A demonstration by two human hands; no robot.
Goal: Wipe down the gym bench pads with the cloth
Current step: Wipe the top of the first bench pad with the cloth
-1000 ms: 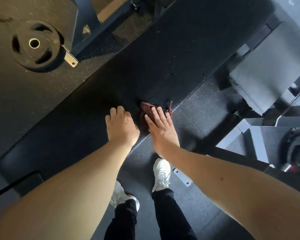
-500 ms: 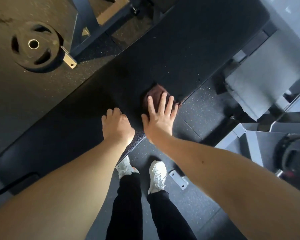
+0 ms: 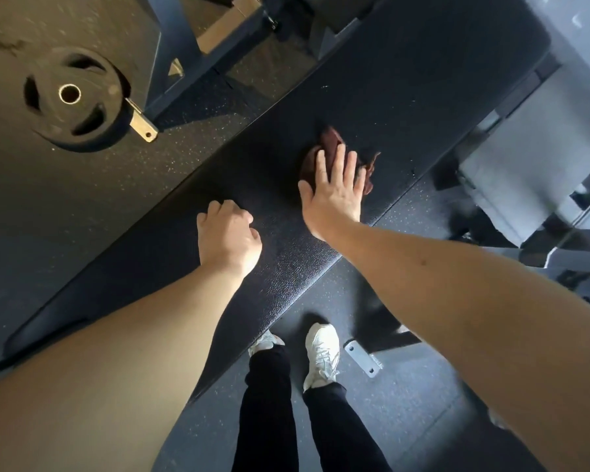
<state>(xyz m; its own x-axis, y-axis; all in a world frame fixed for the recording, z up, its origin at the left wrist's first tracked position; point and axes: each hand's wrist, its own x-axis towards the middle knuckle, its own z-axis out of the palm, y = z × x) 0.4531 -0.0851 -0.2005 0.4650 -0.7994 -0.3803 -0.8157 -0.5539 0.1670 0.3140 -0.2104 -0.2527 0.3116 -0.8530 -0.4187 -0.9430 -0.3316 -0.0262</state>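
Head view: weight plate beyond bench pad; grey seat right.

Single head-worn wide-angle cam looks fwd & steeply down over bare forearms onto the long black textured padded worktop close below, running diagonally across frame, w/ speckled dark rubber floor & white trainers at bottom.

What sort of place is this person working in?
Most likely a gym's weights area. A black weight plate lies flat at upper left, a long black bench pad runs across the speckled rubber floor, and a grey pad on a metal frame stands at right.
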